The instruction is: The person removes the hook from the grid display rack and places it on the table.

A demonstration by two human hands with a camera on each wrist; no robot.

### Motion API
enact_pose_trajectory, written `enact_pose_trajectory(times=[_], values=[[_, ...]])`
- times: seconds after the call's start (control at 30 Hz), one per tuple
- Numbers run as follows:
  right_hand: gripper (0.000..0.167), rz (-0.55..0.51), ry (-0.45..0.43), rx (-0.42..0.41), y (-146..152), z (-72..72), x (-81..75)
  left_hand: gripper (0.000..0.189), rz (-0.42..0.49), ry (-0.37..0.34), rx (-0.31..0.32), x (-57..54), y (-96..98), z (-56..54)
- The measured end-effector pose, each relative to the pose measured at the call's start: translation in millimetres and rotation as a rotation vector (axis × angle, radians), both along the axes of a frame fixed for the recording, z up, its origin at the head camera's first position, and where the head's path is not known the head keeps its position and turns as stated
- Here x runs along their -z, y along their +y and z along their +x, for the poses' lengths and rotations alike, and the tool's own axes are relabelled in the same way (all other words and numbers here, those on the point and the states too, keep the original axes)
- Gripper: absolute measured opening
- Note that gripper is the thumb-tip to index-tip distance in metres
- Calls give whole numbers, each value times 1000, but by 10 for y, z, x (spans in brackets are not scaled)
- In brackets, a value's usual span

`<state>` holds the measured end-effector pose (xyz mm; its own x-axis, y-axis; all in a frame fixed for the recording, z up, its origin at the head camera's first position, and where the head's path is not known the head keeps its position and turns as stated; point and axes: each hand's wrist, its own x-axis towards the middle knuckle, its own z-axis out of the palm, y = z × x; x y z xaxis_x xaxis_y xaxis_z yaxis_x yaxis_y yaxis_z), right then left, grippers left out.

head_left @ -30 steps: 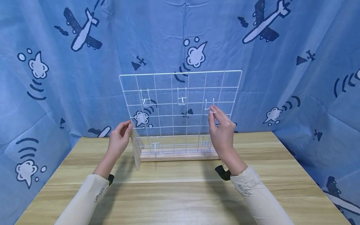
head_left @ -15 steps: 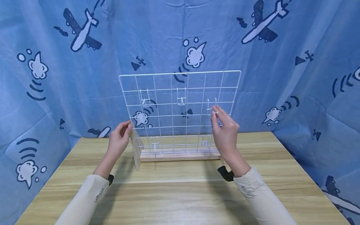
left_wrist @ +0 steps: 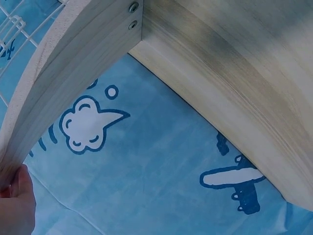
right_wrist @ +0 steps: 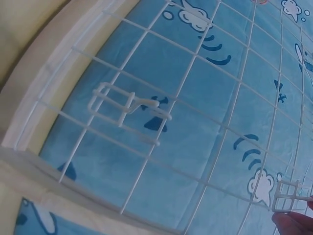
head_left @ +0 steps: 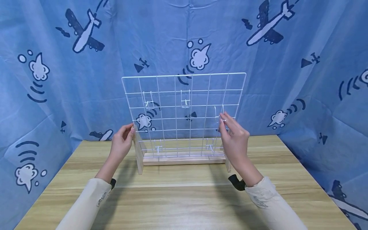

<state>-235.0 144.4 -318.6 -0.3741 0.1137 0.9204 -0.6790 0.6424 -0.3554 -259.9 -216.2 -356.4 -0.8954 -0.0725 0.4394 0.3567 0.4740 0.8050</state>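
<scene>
A white wire grid panel point(head_left: 184, 75) stands upright in a light wooden stand point(head_left: 184, 162). My left hand point(head_left: 122, 141) holds the upper end of the stand's left side piece point(head_left: 139, 157), fingertips at its edge; the left wrist view shows the fingers point(left_wrist: 20, 193) there too. With thumb and fingers my right hand point(head_left: 236, 138) pinches a white wire hook point(right_wrist: 287, 197) in front of the grid's right part. In the head view its two upper tips sit right at a horizontal wire, and the fingers hide its lower part.
Two white hooks hang high on the grid, an upper-left hook point(head_left: 148, 104) and an upper-middle hook point(head_left: 185, 103). Lower down are a left hook point(head_left: 158, 149) and a right hook point(head_left: 210, 147). A blue curtain point(head_left: 86, 80) surrounds the wooden table point(head_left: 178, 204).
My right hand has shifted right and slightly down with the hook, whose upper tips dropped from above a horizontal wire to its level. The left hand stays in place.
</scene>
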Motion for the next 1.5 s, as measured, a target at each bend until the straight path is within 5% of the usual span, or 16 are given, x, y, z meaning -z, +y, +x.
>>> enact_pose_trajectory(times=[1.5], values=[[44, 270, 39, -175, 159, 183, 317, 34, 10, -25, 17, 14, -34, -48]])
